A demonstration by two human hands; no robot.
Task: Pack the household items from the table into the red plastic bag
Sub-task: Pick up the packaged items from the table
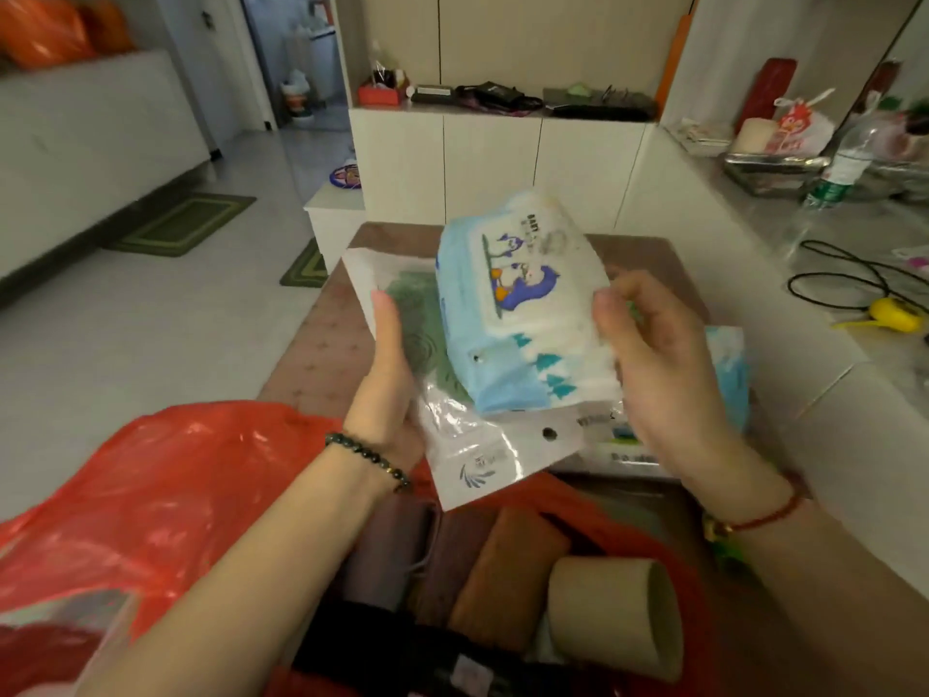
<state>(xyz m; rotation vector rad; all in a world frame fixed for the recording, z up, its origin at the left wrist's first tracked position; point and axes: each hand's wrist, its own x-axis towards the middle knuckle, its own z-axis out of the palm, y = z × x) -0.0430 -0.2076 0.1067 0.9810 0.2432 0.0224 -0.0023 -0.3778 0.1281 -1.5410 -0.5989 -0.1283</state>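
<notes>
A blue-and-white pack of wipes (pixel 523 304) with a penguin picture is lifted above the brown table (pixel 321 344). It lies on a flat clear packet (pixel 452 420) with a green cloth inside. My left hand (pixel 392 374) grips the packet's left edge from below. My right hand (pixel 658 364) holds the right end of the wipes pack with curled fingers. The red plastic bag (pixel 166 490) lies open below my arms. Inside it are folded brown and orange cloths (pixel 477 560), a beige cardboard tube (pixel 613 611) and a black item (pixel 402 651).
Another blue-and-white pack (pixel 729 364) and a white packet (pixel 628 452) lie on the table under my right hand. A counter at the right holds a black cable (pixel 844 274), a yellow object (pixel 895 314) and a bottle (pixel 844 168). White cabinets (pixel 497 168) stand behind the table.
</notes>
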